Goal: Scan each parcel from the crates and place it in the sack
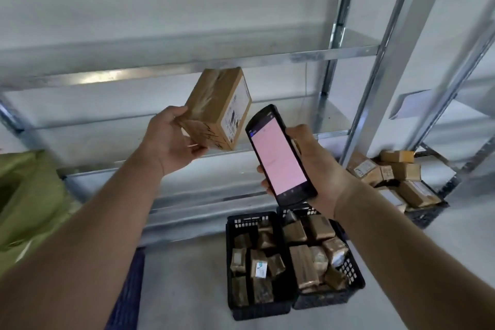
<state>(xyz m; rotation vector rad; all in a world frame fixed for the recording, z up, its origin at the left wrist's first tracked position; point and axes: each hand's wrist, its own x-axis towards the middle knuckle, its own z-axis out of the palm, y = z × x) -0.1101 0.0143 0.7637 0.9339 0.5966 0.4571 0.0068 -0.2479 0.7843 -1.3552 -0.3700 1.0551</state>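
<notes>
Gripping a parcel (214, 112), the left hand (171, 142) should square its label (237, 112) to the handheld scanner (281, 154) the right hand (321, 169) clasps.

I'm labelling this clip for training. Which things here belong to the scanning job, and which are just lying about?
In the job:
parcel held in left hand
scanner held in right hand
black crates of parcels
green sack

Lying about:
metal shelving
blue crate
</notes>
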